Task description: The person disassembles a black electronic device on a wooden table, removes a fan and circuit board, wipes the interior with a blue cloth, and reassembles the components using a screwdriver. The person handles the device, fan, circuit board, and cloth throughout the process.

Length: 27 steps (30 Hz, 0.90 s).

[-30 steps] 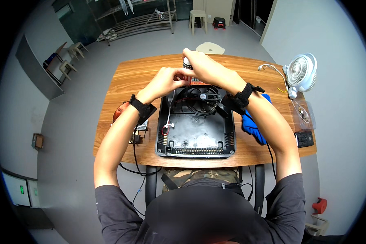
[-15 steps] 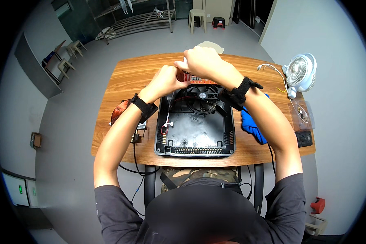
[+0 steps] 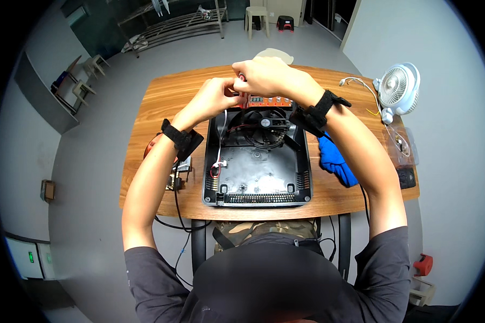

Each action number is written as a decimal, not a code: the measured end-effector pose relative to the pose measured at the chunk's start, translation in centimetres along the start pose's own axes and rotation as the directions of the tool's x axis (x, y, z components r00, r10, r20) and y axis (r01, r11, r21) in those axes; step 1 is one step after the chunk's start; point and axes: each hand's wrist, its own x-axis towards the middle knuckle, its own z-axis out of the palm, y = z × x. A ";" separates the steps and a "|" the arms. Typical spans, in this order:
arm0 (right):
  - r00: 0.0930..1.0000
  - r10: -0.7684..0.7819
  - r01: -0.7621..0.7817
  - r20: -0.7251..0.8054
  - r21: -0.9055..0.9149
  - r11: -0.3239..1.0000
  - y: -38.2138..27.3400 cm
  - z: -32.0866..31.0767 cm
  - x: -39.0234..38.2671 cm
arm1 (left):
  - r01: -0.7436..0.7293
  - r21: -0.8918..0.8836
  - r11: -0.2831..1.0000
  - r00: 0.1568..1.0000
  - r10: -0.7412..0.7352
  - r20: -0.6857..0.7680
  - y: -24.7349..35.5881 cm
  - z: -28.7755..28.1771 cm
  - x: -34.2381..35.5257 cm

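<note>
A black plastic casing (image 3: 256, 180), apparently the lower shell of an induction cooker, lies open on the table before me. Inside it are a round cooling fan (image 3: 265, 123) and a white-and-red wire lead (image 3: 219, 153). An orange circuit board (image 3: 277, 102) with a small display sits along its far edge. Over the left part of that board stands a red-handled screwdriver (image 3: 244, 101), roughly upright. My right hand (image 3: 265, 77) is closed around the top of its handle. Lower down, the fingers of my left hand (image 3: 214, 98) pinch it. The screwdriver's tip is hard to see.
Left of the casing, partly behind my forearm, lie a copper coil (image 3: 152, 146) and a circuit board (image 3: 173, 180). To the right are a blue cloth (image 3: 336, 164), a white fan (image 3: 397, 89), a clear box (image 3: 401, 148) with small parts, and a black pad (image 3: 407, 177).
My view has shifted slightly. Both hands stay together on the screwdriver at the orange board; my right hand has turned a little, showing more of the handle's top.
</note>
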 end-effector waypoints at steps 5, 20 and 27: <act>0.997 -0.070 0.070 0.031 0.007 0.998 -0.2 0.0 0.3 | 0.078 -0.036 0.996 0.996 -0.077 0.047 -0.6 0.2 0.4; 0.997 -0.075 0.070 -0.034 -0.117 0.991 -0.3 1.1 0.9 | 0.067 0.070 0.995 0.998 -0.068 0.010 -0.3 1.0 0.8; 0.988 -0.141 0.139 0.058 0.024 0.990 0.0 0.6 0.1 | 0.070 -0.016 0.997 0.997 -0.070 -0.017 -1.0 0.8 0.0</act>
